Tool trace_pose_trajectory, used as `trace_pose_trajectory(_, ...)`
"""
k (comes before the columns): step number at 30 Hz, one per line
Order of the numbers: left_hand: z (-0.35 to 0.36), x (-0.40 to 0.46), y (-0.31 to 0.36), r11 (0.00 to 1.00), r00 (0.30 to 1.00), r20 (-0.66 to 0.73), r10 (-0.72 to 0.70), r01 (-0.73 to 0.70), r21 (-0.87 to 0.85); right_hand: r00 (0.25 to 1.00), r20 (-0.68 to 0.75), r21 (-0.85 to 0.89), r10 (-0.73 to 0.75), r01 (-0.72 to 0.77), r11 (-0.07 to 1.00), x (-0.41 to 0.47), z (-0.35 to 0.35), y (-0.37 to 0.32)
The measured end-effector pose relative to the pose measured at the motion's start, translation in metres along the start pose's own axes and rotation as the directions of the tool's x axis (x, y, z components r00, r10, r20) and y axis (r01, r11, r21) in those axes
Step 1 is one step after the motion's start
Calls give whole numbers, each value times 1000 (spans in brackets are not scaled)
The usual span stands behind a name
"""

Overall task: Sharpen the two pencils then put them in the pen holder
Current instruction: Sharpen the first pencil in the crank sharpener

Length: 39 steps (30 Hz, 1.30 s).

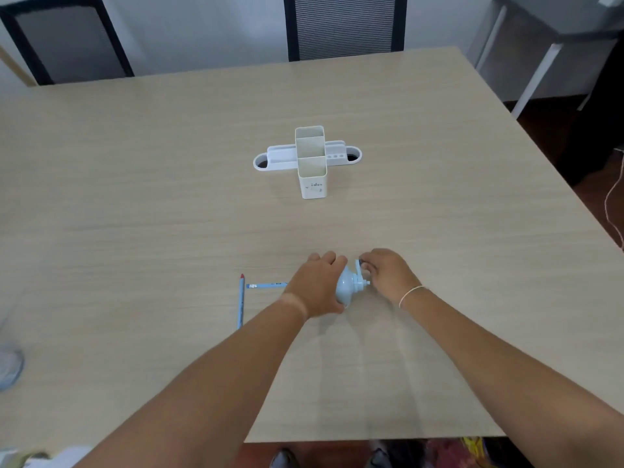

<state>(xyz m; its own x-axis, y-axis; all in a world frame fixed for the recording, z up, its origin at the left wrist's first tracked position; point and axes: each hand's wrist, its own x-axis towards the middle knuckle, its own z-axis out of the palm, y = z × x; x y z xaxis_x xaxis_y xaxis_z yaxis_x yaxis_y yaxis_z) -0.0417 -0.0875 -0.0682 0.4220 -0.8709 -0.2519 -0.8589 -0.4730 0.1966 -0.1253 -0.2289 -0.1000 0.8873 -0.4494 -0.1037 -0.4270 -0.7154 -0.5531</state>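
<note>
A light blue crank sharpener [349, 286] sits on the wooden table [135, 197] near its front edge. My left hand [315, 288] grips the sharpener's body from the left. My right hand [388, 273] pinches the small crank handle on its right side. One blue pencil [266, 285] lies level and runs under my left hand toward the sharpener; its far end is hidden. A second blue pencil [241, 300] with a red tip lies loose on the table to the left, pointing away from me. The white pen holder [310, 160] stands upright at the table's middle.
Two dark office chairs [344, 27] stand behind the far edge of the table. A blurred round object [10, 363] sits at the left edge. The table's right edge drops off to a dark floor with a white cable.
</note>
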Motion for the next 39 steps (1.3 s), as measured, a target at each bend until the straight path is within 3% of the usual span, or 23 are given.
trace_pose_trajectory(5, 0, -1, 0, 1000, 1000, -2, -7, 7, -1, 995, 91, -11, -34, 35, 999, -53, 23, 4)
trace_pose_trajectory(11, -1, -2, 1, 1000, 1000, 0, -3, 3, -11, 948, -181, 52, -260, 273, 960, -72, -7, -9)
trace_pose_trajectory(14, -2, -2, 1, 1000, 1000, 5, 9, -9, 7, 960, -231, 63, -155, 174, 983, -31, -14, -10)
trace_pose_trajectory(19, -1, -2, 2, 1000, 1000, -2, 2, -2, -6, 999, 39, -7, -10, 10, 1000, -5, 9, 5)
trace_pose_trajectory(22, 0, -1, 0, 1000, 1000, -5, 5, -5, -9, 996, 82, -41, -45, 48, 998, -40, 27, 12)
trace_pose_trajectory(27, -1, -2, 0, 1000, 1000, -4, 22, -22, 15, 960, -146, 88, -238, 252, 964, -83, 9, -1)
trace_pose_trajectory(31, -2, -1, 1, 1000, 1000, 1, 19, -19, 18, 927, -295, 80, -230, 264, 961, -50, -11, -11)
trace_pose_trajectory(35, -1, -1, 0, 999, 1000, -4, 24, -24, 21, 981, -185, 139, -61, 87, 986, -11, -12, -7)
trace_pose_trajectory(39, 0, -1, -1, 999, 1000, -4, 27, -27, 23, 1000, 2, 24, -4, 4, 1000, -15, 12, 3)
